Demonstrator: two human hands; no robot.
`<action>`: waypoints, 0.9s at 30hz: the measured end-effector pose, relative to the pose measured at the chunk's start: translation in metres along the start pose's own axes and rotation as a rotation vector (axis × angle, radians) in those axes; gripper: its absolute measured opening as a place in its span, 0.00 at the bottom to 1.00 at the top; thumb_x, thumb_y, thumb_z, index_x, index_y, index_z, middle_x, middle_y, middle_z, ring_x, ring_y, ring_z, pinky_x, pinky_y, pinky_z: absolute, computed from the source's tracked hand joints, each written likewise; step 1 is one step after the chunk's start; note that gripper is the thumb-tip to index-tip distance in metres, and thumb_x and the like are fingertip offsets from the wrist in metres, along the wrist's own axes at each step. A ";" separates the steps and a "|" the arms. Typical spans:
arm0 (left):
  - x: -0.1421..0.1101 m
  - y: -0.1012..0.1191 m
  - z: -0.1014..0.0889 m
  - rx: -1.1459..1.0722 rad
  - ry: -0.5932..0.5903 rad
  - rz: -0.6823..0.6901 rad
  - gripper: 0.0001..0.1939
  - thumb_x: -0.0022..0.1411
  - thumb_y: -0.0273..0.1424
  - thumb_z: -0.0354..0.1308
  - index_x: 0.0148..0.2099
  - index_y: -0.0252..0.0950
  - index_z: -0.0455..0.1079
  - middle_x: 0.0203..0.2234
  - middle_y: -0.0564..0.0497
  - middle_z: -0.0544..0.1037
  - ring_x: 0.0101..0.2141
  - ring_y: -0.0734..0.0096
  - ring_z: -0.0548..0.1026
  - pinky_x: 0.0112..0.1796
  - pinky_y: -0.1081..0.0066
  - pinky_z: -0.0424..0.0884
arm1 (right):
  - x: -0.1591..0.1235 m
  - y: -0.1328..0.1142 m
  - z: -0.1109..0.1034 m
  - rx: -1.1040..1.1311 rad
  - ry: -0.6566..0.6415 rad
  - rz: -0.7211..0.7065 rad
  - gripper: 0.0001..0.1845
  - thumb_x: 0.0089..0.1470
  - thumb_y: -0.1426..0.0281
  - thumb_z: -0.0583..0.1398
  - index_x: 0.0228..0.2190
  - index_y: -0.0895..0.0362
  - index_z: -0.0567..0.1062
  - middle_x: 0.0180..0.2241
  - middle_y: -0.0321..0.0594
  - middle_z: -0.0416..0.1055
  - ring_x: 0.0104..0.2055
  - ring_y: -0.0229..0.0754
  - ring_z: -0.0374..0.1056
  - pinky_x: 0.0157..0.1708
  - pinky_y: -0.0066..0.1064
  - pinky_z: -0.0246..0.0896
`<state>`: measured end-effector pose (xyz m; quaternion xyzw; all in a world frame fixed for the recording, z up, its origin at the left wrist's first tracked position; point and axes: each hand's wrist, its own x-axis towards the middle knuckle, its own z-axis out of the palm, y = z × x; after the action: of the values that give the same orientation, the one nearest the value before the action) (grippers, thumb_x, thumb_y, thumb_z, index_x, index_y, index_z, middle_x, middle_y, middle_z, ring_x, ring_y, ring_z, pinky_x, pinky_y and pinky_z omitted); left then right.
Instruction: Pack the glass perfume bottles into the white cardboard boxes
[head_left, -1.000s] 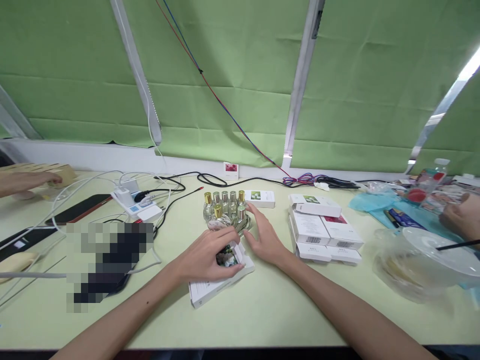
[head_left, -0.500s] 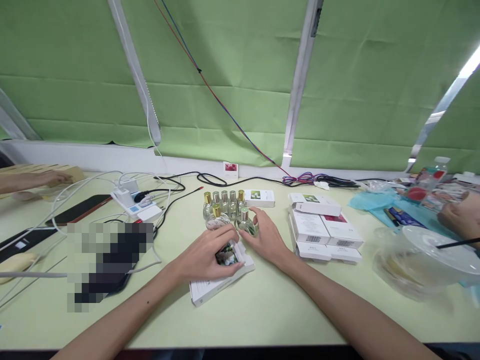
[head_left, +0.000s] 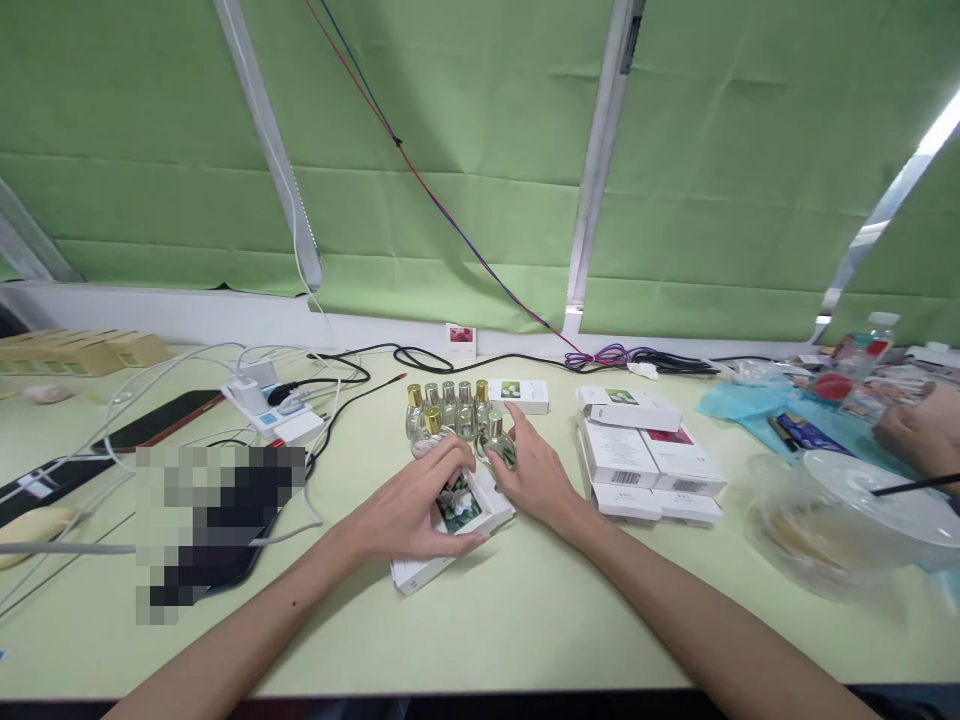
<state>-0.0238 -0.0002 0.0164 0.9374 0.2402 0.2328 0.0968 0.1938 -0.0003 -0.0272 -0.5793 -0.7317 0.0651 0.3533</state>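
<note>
My left hand [head_left: 412, 500] is wrapped round a small white perfume box [head_left: 460, 508] with a white-flower picture, lying at a slant on the table. The box's end near my right hand is open. My right hand [head_left: 538, 472] grips a clear glass perfume bottle [head_left: 496, 436] with a silvery cap, just past that end; my thumb covers part of it. Several more perfume bottles [head_left: 448, 408], with gold or silver caps, stand upright behind my hands. One gold-capped bottle [head_left: 432, 424] stands in front of that group, partly hidden by my left hand.
White perfume boxes [head_left: 622, 458] are stacked to the right, and another box [head_left: 525, 396] lies behind the bottles. A lidded plastic bowl [head_left: 847, 520] sits at the right, near another person's hand [head_left: 919, 435]. Power strip [head_left: 281, 412] and tangled cables occupy the left.
The box in my left hand has shifted slightly right and away from me. The bottle in my right hand has moved slightly right. Another person's hand at the far left has left the view.
</note>
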 end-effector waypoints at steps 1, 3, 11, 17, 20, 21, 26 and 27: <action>0.000 -0.001 0.000 -0.008 -0.005 -0.007 0.25 0.57 0.39 0.67 0.51 0.39 0.61 0.48 0.45 0.71 0.45 0.60 0.72 0.44 0.65 0.72 | 0.000 -0.001 -0.001 -0.031 -0.004 0.013 0.38 0.64 0.65 0.55 0.69 0.58 0.47 0.50 0.52 0.72 0.43 0.52 0.73 0.41 0.41 0.68; 0.000 -0.001 0.001 -0.022 -0.018 -0.023 0.24 0.58 0.38 0.67 0.52 0.40 0.60 0.49 0.45 0.69 0.45 0.61 0.71 0.44 0.65 0.72 | 0.000 -0.002 -0.004 -0.091 -0.004 0.037 0.38 0.65 0.65 0.54 0.70 0.58 0.46 0.50 0.52 0.73 0.43 0.52 0.73 0.40 0.40 0.67; 0.002 -0.002 0.006 -0.036 -0.006 -0.052 0.20 0.62 0.35 0.64 0.52 0.40 0.60 0.49 0.45 0.68 0.46 0.62 0.70 0.45 0.64 0.71 | 0.002 -0.007 -0.012 -0.262 -0.033 0.121 0.37 0.64 0.67 0.52 0.69 0.61 0.46 0.47 0.51 0.77 0.41 0.55 0.76 0.35 0.38 0.63; 0.003 -0.005 0.008 -0.025 0.042 -0.042 0.19 0.65 0.37 0.63 0.53 0.39 0.61 0.50 0.43 0.68 0.48 0.62 0.71 0.47 0.65 0.72 | 0.002 -0.005 -0.013 -0.212 0.019 0.165 0.36 0.64 0.67 0.53 0.68 0.61 0.47 0.43 0.49 0.78 0.38 0.54 0.77 0.34 0.36 0.59; 0.002 -0.007 0.010 -0.012 0.069 -0.046 0.20 0.65 0.37 0.63 0.53 0.39 0.61 0.51 0.43 0.69 0.49 0.62 0.72 0.47 0.65 0.72 | 0.002 -0.004 -0.013 -0.178 0.054 0.189 0.34 0.64 0.67 0.53 0.67 0.60 0.49 0.40 0.49 0.79 0.38 0.54 0.76 0.33 0.35 0.57; 0.002 -0.007 0.010 -0.009 0.079 -0.044 0.20 0.65 0.37 0.63 0.54 0.39 0.61 0.51 0.43 0.69 0.50 0.61 0.72 0.48 0.65 0.72 | 0.002 -0.003 -0.012 -0.163 0.069 0.201 0.33 0.64 0.67 0.53 0.67 0.60 0.50 0.39 0.48 0.79 0.37 0.55 0.76 0.33 0.35 0.57; 0.002 -0.009 0.013 -0.016 0.122 -0.048 0.20 0.65 0.37 0.64 0.54 0.40 0.61 0.53 0.43 0.69 0.51 0.61 0.73 0.48 0.65 0.73 | 0.001 0.000 -0.007 -0.042 0.155 0.248 0.31 0.63 0.65 0.53 0.64 0.58 0.54 0.36 0.45 0.79 0.35 0.53 0.75 0.33 0.34 0.58; 0.002 -0.009 0.013 -0.020 0.125 -0.053 0.20 0.65 0.37 0.64 0.54 0.40 0.61 0.53 0.43 0.69 0.51 0.61 0.73 0.48 0.65 0.73 | 0.001 0.001 -0.006 -0.008 0.183 0.244 0.31 0.63 0.64 0.53 0.64 0.57 0.54 0.37 0.45 0.79 0.35 0.53 0.75 0.34 0.35 0.59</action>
<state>-0.0200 0.0079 0.0031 0.9133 0.2682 0.2905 0.0973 0.1978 -0.0013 -0.0228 -0.6691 -0.6206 0.0515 0.4056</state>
